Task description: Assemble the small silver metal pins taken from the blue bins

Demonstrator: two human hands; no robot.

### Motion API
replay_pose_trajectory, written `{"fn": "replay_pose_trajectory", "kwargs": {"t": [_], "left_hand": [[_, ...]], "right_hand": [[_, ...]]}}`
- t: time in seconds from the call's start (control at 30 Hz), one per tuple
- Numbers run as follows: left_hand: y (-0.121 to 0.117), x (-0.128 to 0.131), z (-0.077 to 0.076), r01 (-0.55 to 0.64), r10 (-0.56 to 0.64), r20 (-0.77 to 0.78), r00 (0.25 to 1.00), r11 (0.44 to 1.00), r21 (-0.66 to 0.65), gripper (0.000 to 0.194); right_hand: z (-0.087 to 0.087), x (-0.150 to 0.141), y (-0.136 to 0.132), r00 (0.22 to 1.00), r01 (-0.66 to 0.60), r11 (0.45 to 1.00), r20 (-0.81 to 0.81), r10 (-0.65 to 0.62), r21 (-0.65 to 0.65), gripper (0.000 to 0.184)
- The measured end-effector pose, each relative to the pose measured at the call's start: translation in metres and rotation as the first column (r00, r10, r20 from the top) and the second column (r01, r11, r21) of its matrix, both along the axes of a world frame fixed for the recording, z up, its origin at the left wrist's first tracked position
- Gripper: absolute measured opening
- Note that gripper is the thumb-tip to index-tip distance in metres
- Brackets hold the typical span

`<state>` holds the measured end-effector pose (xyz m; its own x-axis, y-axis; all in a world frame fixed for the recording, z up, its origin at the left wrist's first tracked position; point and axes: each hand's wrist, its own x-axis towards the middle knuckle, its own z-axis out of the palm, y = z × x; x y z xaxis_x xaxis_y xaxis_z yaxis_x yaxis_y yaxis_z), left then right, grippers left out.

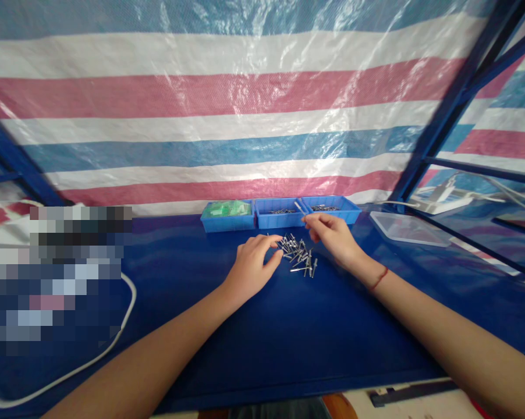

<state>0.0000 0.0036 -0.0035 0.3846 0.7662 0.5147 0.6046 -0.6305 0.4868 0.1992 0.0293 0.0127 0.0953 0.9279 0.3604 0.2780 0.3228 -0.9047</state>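
A loose pile of silver blind rivets (298,249) lies on the blue table. My left hand (256,262) is at the pile's left edge, thumb and fingers apart; I cannot tell whether its fingertips touch a rivet. Above and right of the pile, my right hand (332,235) pinches a single blind rivet (298,206) that points up and left, in front of the bins. The middle blue bin (280,221) and the right blue bin (352,213) both contain rivets. Beside them, the left blue bin (227,224) holds green bags or wrapping.
A clear plastic lid (408,228) lies on the right of the blue table (297,343). White cable (129,314) curves along the left, beside a blurred-out area. Blue metal frame posts (437,122) stand on both sides, with a striped tarp (227,93) behind.
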Motion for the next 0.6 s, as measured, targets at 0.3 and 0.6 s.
{"fn": "replay_pose_trajectory", "kwargs": {"t": [0.3, 0.6], "left_hand": [[0.003, 0.000, -0.007, -0.049, 0.043, -0.312, 0.949, 0.999, -0.013, 0.022], [0.000, -0.001, 0.001, -0.045, 0.040, -0.210, 0.977, 0.999, -0.021, 0.022]], "right_hand": [[-0.012, 0.053, 0.041, 0.917, 0.354, 0.933, -0.172, -0.361, -0.071, 0.033], [0.001, 0.012, 0.003, 0.976, -0.086, 0.996, 0.201, 0.086, -0.008, 0.022]]}}
